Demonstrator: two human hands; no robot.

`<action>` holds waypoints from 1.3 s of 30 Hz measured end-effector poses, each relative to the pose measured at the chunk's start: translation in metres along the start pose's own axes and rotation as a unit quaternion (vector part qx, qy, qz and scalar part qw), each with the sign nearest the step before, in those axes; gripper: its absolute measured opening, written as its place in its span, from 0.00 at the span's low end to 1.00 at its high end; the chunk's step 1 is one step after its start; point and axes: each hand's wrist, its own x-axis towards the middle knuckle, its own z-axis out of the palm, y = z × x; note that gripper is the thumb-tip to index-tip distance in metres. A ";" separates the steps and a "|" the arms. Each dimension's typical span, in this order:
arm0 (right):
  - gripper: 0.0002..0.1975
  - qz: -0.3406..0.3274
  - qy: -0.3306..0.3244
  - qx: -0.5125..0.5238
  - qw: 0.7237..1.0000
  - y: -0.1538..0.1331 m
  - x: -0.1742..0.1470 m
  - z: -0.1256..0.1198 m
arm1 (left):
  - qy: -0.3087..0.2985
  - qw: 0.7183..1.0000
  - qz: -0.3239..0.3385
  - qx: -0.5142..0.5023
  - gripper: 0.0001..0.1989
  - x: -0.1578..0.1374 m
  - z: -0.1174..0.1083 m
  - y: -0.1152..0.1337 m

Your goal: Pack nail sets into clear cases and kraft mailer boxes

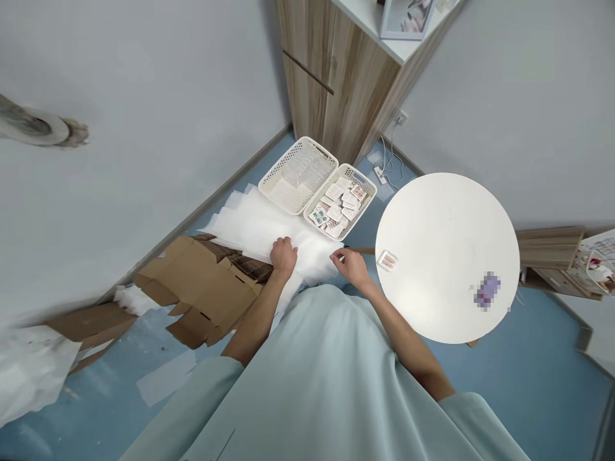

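Observation:
A stack of thin white packing sheets (254, 221) lies in front of me, its layers fanned out at the left. My left hand (284, 257) rests on the sheets, palm down, fingers a little bent and holding nothing visible. At the stack's right edge, my right hand (350, 265) has thumb and fingers pinched together on a sheet's corner. Right of that hand, a small clear pack (387, 260) with pinkish contents lies near the edge of the round white table (432, 218).
Beyond the sheets stand a white basket (273, 171) with clear plastic pieces and another basket (368, 205) full of small printed cards. Flattened cardboard (202, 288) lies at left. A blurred purple item (487, 290) is on the table. A cabinet (331, 64) and power strip (380, 175) are behind.

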 end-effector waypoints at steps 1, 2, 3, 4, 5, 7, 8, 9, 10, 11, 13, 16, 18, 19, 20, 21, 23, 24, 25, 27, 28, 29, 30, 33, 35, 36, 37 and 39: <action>0.09 0.000 -0.003 -0.006 1.000 -0.002 0.001 0.002 | 0.001 1.000 0.006 -0.009 0.16 -0.001 -0.002 -0.001; 0.09 0.000 -0.006 -0.012 1.000 -0.003 0.002 0.004 | 0.000 1.000 0.011 -0.019 0.15 -0.003 -0.004 -0.001; 0.09 -0.001 -0.010 -0.018 1.000 -0.005 0.003 0.006 | -0.001 0.999 0.014 -0.030 0.15 -0.005 -0.006 -0.002; 0.08 -0.003 -0.014 -0.021 1.000 -0.006 0.004 0.007 | -0.002 0.999 0.016 -0.042 0.15 -0.007 -0.009 -0.002; 0.08 -0.008 -0.017 -0.021 1.000 -0.008 0.005 0.009 | 0.001 0.998 0.019 -0.053 0.15 -0.010 -0.013 -0.001; 0.08 -0.025 -0.014 -0.016 0.999 -0.011 0.009 0.010 | 0.015 0.996 0.029 -0.081 0.17 -0.017 -0.022 0.000; 0.09 -0.039 -0.008 -0.009 0.999 -0.014 0.011 0.010 | 0.026 0.994 0.037 -0.098 0.18 -0.022 -0.027 0.001; 0.10 -0.054 0.000 -0.002 0.999 -0.017 0.014 0.010 | 0.038 0.991 0.043 -0.118 0.18 -0.028 -0.032 0.002; 0.12 -0.071 0.010 0.006 0.997 -0.021 0.017 0.010 | 0.050 0.988 0.051 -0.140 0.19 -0.034 -0.037 0.003; 0.15 -0.088 0.020 0.012 0.996 -0.026 0.020 0.009 | 0.061 0.983 0.057 -0.163 0.19 -0.041 -0.043 0.004; 0.20 -0.115 0.038 0.020 0.992 -0.038 0.028 0.007 | 0.076 0.973 0.074 -0.205 0.18 -0.056 -0.053 0.008; 0.25 -0.116 0.051 0.013 0.992 -0.057 0.040 0.002 | 0.088 0.954 0.125 -0.259 0.17 -0.078 -0.065 0.014; 0.23 -0.079 0.030 0.003 0.996 -0.067 0.046 -0.002 | 0.092 0.939 0.162 -0.289 0.16 -0.089 -0.072 0.020; 0.21 -0.059 0.013 -0.001 0.998 -0.071 0.048 -0.005 | 0.093 0.932 0.178 -0.301 0.16 -0.093 -0.075 0.023; 0.18 -0.045 -0.001 -0.003 0.999 -0.072 0.049 -0.009 | 0.094 0.926 0.190 -0.313 0.16 -0.097 -0.078 0.028; 0.15 -0.041 -0.008 0.000 0.999 -0.072 0.048 -0.012 | 0.094 0.920 0.200 -0.323 0.15 -0.100 -0.081 0.032; 0.10 -0.056 0.005 0.024 0.998 -0.067 0.043 -0.022 | 0.092 0.911 0.214 -0.339 0.14 -0.105 -0.088 0.043; 0.09 -0.066 0.023 0.045 0.997 -0.063 0.037 -0.028 | 0.088 0.906 0.220 -0.350 0.14 -0.107 -0.091 0.049; 0.09 -0.074 0.043 0.070 0.994 -0.058 0.030 -0.035 | 0.083 0.899 0.224 -0.366 0.14 -0.107 -0.094 0.056; 0.12 -0.080 0.083 0.128 0.985 -0.046 0.012 -0.049 | 0.075 0.878 0.219 -0.419 0.15 -0.105 -0.096 0.070; 0.13 -0.078 0.103 0.160 0.979 -0.040 0.002 -0.056 | 0.072 0.865 0.206 -0.452 0.17 -0.103 -0.096 0.079; 0.15 -0.072 0.121 0.193 0.971 -0.032 -0.009 -0.063 | 0.064 0.852 0.187 -0.484 0.20 -0.099 -0.094 0.088; 0.16 -0.061 0.140 0.221 0.963 -0.025 -0.021 -0.070 | 0.049 0.843 0.164 -0.510 0.23 -0.094 -0.092 0.098; 0.18 -0.015 0.206 0.280 0.937 0.002 -0.053 -0.087 | -0.053 0.828 0.131 -0.543 0.28 -0.078 -0.082 0.135; 0.19 0.011 0.247 0.311 0.918 0.022 -0.072 -0.094 | -0.124 0.814 0.150 -0.546 0.28 -0.072 -0.075 0.164; 0.19 0.021 0.264 0.327 0.907 0.034 -0.081 -0.097 | -0.148 0.807 0.165 -0.548 0.27 -0.070 -0.071 0.180; 0.19 0.028 0.279 0.344 0.896 0.045 -0.089 -0.099 | -0.165 0.800 0.179 -0.549 0.27 -0.070 -0.067 0.195; 0.20 0.041 0.304 0.375 0.875 0.067 -0.105 -0.102 | -0.185 0.791 0.200 -0.547 0.28 -0.072 -0.056 0.225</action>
